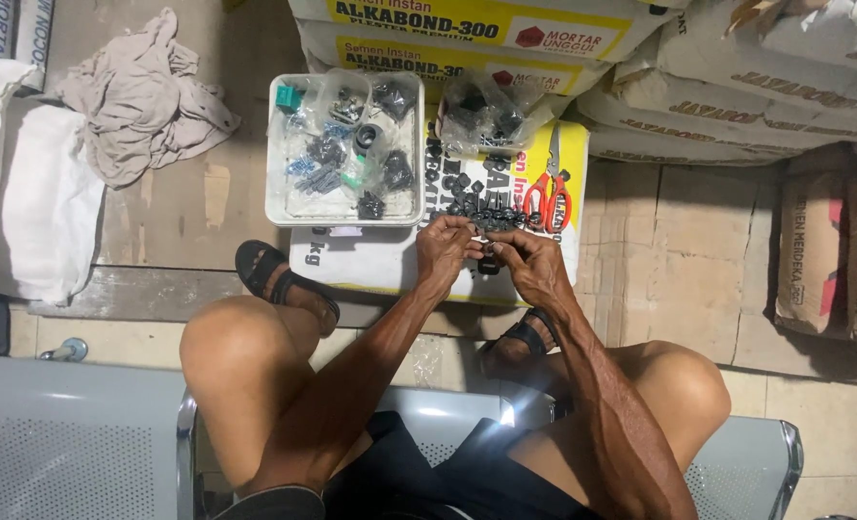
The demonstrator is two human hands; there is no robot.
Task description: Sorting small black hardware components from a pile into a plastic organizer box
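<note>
My left hand (445,248) and my right hand (531,262) meet above a white and yellow sack (390,265) lying flat on the floor. Together they pinch a small black part (487,260) between the fingertips. A loose heap of small black parts (481,207) lies on the sack just beyond my fingers. Red-handled scissors (548,193) rest on the sack to the right of the heap. A clear plastic bag of black parts (486,116) sits behind the heap.
A white tray (276,207) with several small bags of dark and blue parts stands left of the heap. Stacked sacks (737,87) fill the back and right. A crumpled grey cloth (139,96) lies at the left. I sit on a grey metal bench (62,443), sandalled feet on the floor.
</note>
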